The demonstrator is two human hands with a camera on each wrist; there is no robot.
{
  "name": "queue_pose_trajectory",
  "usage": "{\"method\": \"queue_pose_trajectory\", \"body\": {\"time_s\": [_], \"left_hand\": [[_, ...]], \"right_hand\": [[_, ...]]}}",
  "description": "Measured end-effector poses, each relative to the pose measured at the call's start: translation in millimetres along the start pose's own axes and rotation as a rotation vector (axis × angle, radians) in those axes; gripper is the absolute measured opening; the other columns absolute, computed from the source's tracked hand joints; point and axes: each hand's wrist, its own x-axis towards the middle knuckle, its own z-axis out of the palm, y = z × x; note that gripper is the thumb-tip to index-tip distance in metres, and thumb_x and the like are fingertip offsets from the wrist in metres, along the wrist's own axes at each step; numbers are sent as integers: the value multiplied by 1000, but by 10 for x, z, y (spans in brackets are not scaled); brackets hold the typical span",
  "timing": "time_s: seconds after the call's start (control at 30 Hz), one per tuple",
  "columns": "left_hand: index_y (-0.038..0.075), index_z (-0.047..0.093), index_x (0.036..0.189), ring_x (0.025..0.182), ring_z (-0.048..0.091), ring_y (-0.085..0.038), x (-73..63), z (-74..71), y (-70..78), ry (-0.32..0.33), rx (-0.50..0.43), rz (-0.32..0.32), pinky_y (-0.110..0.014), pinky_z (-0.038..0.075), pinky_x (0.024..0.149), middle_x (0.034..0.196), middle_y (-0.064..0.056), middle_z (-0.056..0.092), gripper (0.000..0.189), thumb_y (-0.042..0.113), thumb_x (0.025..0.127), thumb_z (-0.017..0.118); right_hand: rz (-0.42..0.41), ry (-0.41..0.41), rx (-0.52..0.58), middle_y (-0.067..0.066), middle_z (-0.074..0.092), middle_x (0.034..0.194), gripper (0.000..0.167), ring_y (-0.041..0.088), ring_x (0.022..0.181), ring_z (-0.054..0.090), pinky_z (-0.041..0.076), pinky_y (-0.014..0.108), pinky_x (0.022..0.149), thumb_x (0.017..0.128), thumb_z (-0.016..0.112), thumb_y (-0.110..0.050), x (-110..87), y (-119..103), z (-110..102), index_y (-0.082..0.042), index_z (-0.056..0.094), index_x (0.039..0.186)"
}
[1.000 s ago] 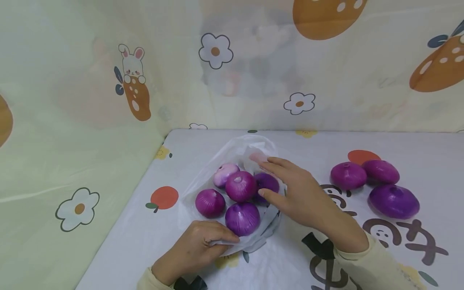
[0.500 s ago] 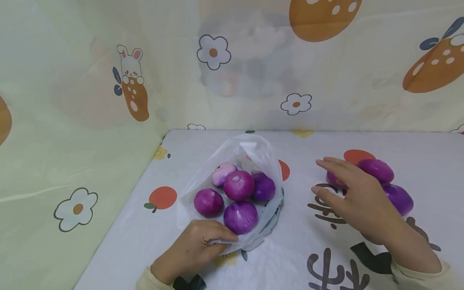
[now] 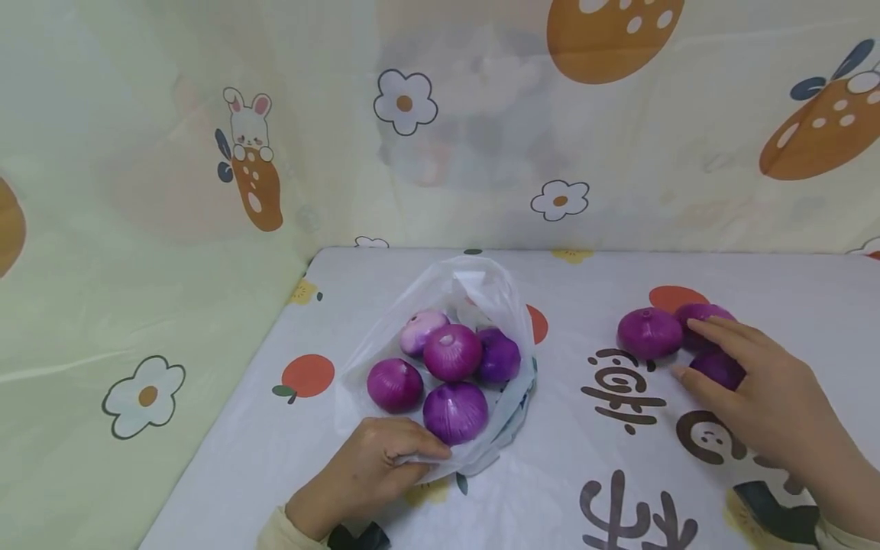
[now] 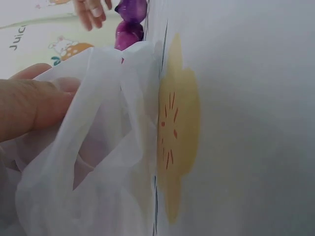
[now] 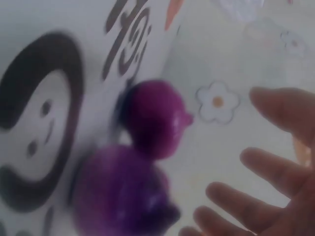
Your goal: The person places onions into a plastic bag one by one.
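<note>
My left hand (image 3: 374,470) pinches the near rim of a translucent white plastic bag (image 3: 364,347); the left wrist view shows the thumb against the thin plastic (image 4: 93,123). Inside the bag lie several purple onions (image 3: 454,352), one of them paler. Over on the right, my right hand (image 3: 770,389) hovers with fingers spread above a dark purple onion (image 3: 715,368), partly covering it. Two more onions lie beside that one: a magenta onion (image 3: 649,333) to its left and another onion (image 3: 703,315) behind. In the right wrist view, the fingers stand apart from the nearest onion (image 5: 120,191).
A white printed cloth (image 3: 571,305) with fruit pictures and dark lettering covers the table. Behind and to the left hangs a pale curtain (image 3: 474,153) with flowers and carrots. Bare cloth separates the bag from the loose onions.
My right hand has left the bag's right side and travelled right to the loose onions. The left hand keeps its hold on the rim, and the bagged onions stay in place.
</note>
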Motion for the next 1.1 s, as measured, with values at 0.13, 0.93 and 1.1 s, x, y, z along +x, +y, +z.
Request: {"method": "queue_pose_trajectory", "body": {"time_s": [0.13, 0.93, 1.1], "left_hand": [[9, 83, 99, 93, 74, -7, 3, 7, 8, 4, -34, -38, -18, 58, 85, 96, 1, 80, 31, -13, 78, 74], [9, 83, 100, 92, 75, -8, -5, 10, -3, 2, -34, -22, -18, 58, 84, 96, 1, 80, 34, -15, 78, 74], [8, 83, 100, 91, 75, -8, -2, 9, 2, 0, -28, -14, -18, 58, 83, 96, 0, 80, 34, -16, 78, 73]], "right_hand": [[77, -61, -27, 42, 46, 142, 72, 67, 126, 42, 33, 85, 96, 90, 81, -27, -31, 143, -28, 4, 51, 148], [173, -153, -132, 48, 44, 132, 71, 70, 114, 45, 42, 81, 88, 86, 83, -17, -111, 451, 7, 14, 49, 140], [187, -164, -124, 48, 44, 133, 72, 70, 115, 45, 42, 81, 88, 87, 82, -17, -119, 484, 13, 12, 47, 142]]}}
